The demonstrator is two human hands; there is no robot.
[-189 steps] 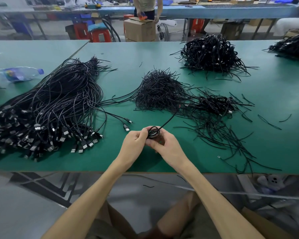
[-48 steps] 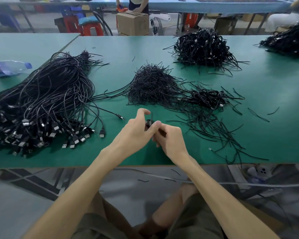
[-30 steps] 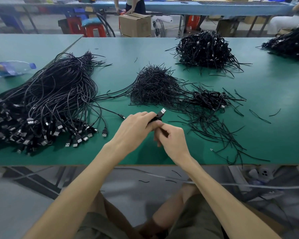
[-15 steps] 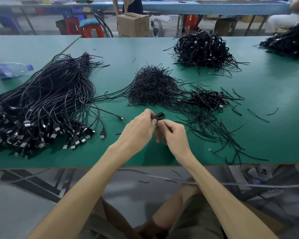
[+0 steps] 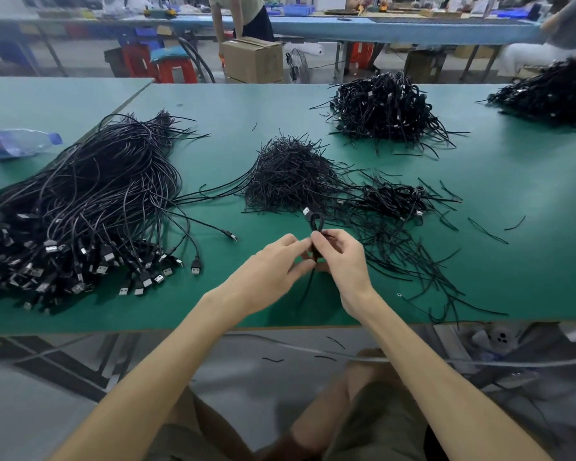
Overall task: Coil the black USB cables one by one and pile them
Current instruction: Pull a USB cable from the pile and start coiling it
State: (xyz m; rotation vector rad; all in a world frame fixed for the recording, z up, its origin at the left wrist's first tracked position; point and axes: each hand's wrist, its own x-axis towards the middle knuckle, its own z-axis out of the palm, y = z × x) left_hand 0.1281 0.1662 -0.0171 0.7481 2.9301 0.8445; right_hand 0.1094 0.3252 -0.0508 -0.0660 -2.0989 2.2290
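Two hands busy: left hand [image 5: 273,271] and right hand [image 5: 343,261] pinch one coiled cable [image 5: 316,224] at its waist, probably keeping the turns tight for tying; loose cables [image 5: 90,201] heaped leftward on desk [image 5: 512,211].

- USB cables [image 5: 90,201]: black rubbery sheath, slight sheen, shiny metal plugs.
- Surface [image 5: 512,194]: smooth matt green.
- Bottle [image 5: 17,143]: clear glossy plastic.
- Box [image 5: 251,59]: brown matt cardboard.

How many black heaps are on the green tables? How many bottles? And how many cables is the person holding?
Black heaps: 5
Bottle: 1
Held cable: 1
Total: 7
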